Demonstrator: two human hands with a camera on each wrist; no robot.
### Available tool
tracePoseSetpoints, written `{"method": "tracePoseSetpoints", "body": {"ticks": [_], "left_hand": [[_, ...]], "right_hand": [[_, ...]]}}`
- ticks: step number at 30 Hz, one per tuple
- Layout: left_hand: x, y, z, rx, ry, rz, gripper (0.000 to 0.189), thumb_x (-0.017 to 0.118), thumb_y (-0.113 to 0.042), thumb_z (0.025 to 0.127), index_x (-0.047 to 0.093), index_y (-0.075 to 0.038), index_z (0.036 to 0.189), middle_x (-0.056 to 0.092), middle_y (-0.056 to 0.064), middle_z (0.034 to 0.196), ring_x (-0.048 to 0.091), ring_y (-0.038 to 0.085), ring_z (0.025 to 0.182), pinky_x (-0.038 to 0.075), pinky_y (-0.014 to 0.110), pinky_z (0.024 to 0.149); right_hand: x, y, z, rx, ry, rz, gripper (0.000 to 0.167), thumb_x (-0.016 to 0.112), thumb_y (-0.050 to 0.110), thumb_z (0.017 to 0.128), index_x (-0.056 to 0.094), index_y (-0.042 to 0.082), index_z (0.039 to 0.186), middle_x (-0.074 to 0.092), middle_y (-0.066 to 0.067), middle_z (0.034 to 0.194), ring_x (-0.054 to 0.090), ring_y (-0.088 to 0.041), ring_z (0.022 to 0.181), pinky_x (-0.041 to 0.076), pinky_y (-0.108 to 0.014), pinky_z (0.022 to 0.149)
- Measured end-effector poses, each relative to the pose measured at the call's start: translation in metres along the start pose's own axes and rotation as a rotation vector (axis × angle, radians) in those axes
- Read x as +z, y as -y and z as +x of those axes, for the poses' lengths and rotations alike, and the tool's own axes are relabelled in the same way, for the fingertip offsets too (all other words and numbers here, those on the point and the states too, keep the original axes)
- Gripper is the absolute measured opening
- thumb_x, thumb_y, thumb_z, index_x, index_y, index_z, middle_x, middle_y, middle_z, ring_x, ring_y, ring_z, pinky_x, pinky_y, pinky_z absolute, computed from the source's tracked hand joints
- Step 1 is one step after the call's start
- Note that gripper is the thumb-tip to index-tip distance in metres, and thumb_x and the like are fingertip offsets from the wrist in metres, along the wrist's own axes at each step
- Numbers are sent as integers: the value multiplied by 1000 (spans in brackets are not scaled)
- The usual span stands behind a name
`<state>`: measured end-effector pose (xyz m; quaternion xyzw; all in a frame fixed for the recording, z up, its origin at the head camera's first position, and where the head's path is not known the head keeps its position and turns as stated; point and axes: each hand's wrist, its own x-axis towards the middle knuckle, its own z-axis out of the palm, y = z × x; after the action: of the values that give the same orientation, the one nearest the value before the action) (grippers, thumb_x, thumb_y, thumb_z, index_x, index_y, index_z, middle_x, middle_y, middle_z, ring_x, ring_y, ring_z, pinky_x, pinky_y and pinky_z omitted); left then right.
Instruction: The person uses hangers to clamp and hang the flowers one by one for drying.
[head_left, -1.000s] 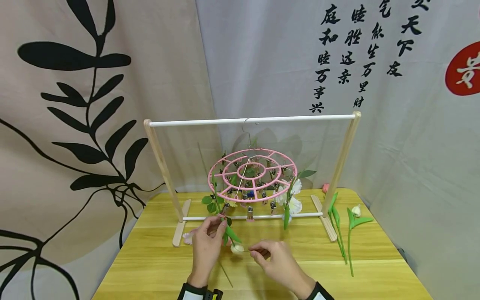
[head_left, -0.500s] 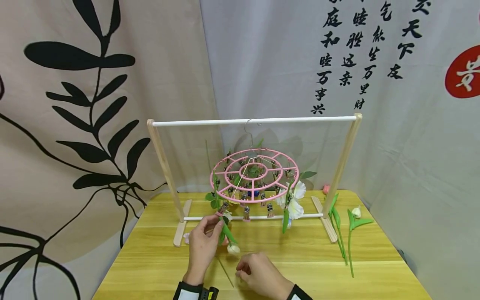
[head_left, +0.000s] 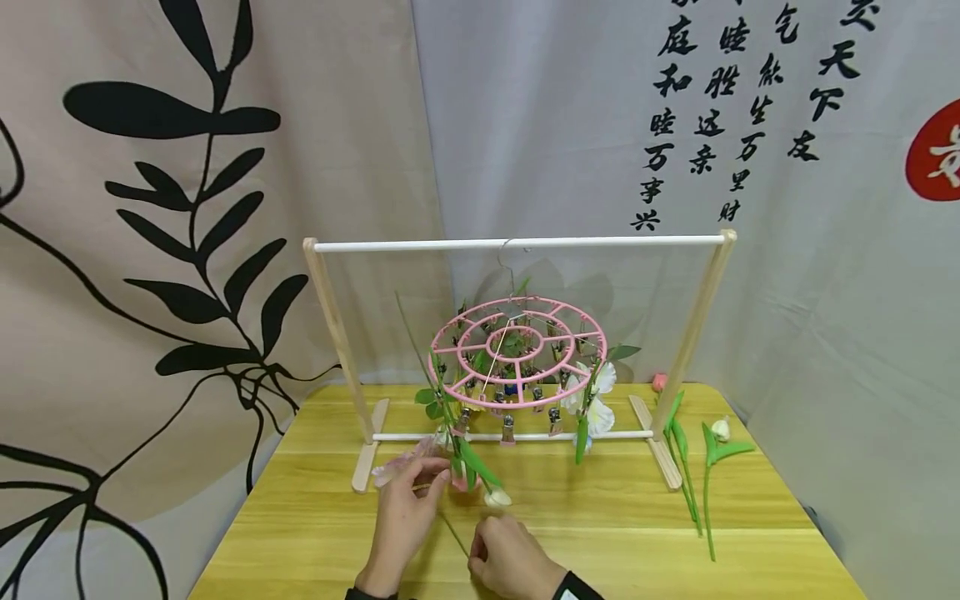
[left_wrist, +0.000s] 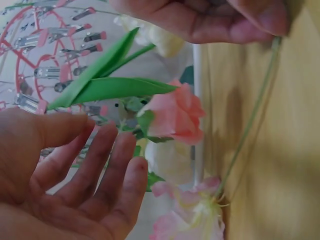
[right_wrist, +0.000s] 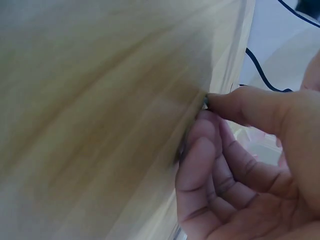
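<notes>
My left hand (head_left: 405, 508) hovers in front of the hanging flowers, its fingers loosely bent and holding nothing. Lower right of it, my right hand (head_left: 513, 554) pinches the thin green stem (left_wrist: 250, 120) of a pale pink flower (left_wrist: 192, 215) near the tabletop. That bloom lies behind my left hand in the head view. A white tulip (head_left: 497, 497) with green leaves hangs head down from the pink clip hanger (head_left: 517, 350). In the left wrist view a pink rose (left_wrist: 175, 117) hangs just beyond my left fingertips.
The hanger hooks onto the white bar (head_left: 420, 246) of a wooden stand. White flowers (head_left: 600, 408) hang at its right. More tulips (head_left: 708, 467) lie on the table (head_left: 600, 525) to the right. A printed cloth (head_left: 360, 150) covers the wall behind.
My left hand has come off the clip and dropped lower. My right hand has moved left and down onto the pale pink flower's stem. The white tulip has swung right.
</notes>
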<state>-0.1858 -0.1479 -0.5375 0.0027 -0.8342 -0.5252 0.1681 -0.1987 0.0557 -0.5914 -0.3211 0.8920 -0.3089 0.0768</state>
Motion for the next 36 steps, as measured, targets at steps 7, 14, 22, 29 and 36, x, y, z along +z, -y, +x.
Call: {"method": "tracePoseSetpoints", "body": {"ticks": [7,14,22,29,36], "left_hand": [[0,9,-7,8,182,85,11,82,-14,110,85,-12,120,87,4,122,83,31,117,72,29,89],[-2,17,-11,71,267,238,13,85,-17,108,86,-18,120,88,-1,122,83,32,118,71,49,96],[-7,25,-14,154,306,354,20,93,-21,98,87,-19,117,88,-4,122,82,30,122,67,58,108],[-7,23,-14,259,201,405,23,94,-6,94,87,-21,110,89,-6,115,84,22,113,69,47,104],[2,19,-13,367,111,375,25,96,2,89,88,-17,103,88,-6,106,83,13,102,72,35,95]], "right_hand": [[-1,-1,-2,43,-2,29,16,90,7,93,85,17,81,76,13,74,62,4,61,54,-16,58],[-16,-4,-8,31,-25,128,14,83,4,98,80,15,90,73,12,82,60,5,68,55,-17,62],[-48,-1,-21,-20,-123,195,6,82,4,105,87,7,105,82,7,94,67,8,79,59,-17,68],[-73,5,-33,-35,-279,162,14,83,1,104,86,14,98,82,5,90,67,8,76,59,-16,65],[-86,10,-40,-56,-387,154,14,83,0,103,85,14,100,81,4,92,67,8,78,61,-17,66]]}}
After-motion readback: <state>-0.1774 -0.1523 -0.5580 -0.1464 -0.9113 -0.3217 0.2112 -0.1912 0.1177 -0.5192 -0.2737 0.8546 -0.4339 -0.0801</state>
